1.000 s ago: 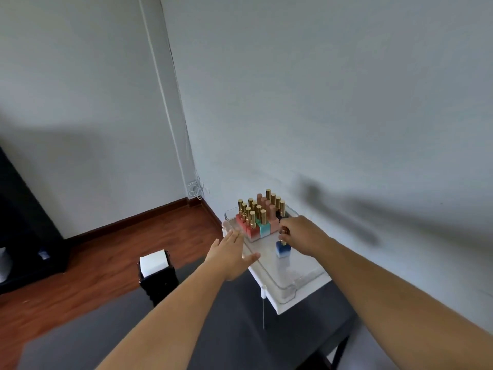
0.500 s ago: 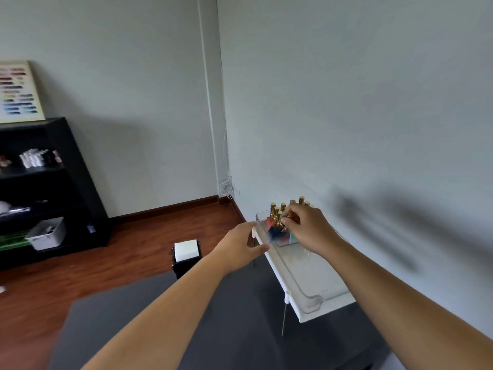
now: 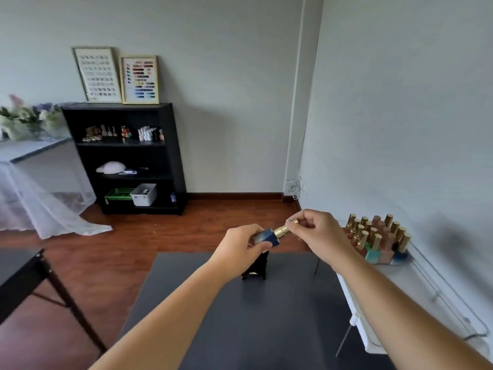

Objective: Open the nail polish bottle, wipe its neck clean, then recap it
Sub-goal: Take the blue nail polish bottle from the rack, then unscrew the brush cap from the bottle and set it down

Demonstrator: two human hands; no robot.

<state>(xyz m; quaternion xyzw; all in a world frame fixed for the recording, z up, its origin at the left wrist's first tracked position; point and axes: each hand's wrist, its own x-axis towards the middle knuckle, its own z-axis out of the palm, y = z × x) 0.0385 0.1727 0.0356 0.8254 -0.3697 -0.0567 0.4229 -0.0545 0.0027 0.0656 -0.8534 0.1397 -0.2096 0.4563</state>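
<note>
A dark blue nail polish bottle [image 3: 266, 236] with a gold cap [image 3: 284, 230] is held tilted in the air above the far edge of the grey table [image 3: 261, 316]. My left hand [image 3: 240, 247] grips the blue body. My right hand [image 3: 317, 233] pinches the gold cap between fingers and thumb. The cap still sits on the bottle's neck, which is hidden.
A clear tray [image 3: 426, 284] at the right holds several gold-capped polish bottles [image 3: 376, 236] beside the wall. A small black holder [image 3: 254, 271] stands on the table beneath my left hand. A black shelf unit [image 3: 128, 158] is across the wooden floor; another black table [image 3: 24, 271] at left.
The blue bottle has been lifted out of the tray to in front of me. My left hand now holds its body, my right holds the cap. The view has swung left.
</note>
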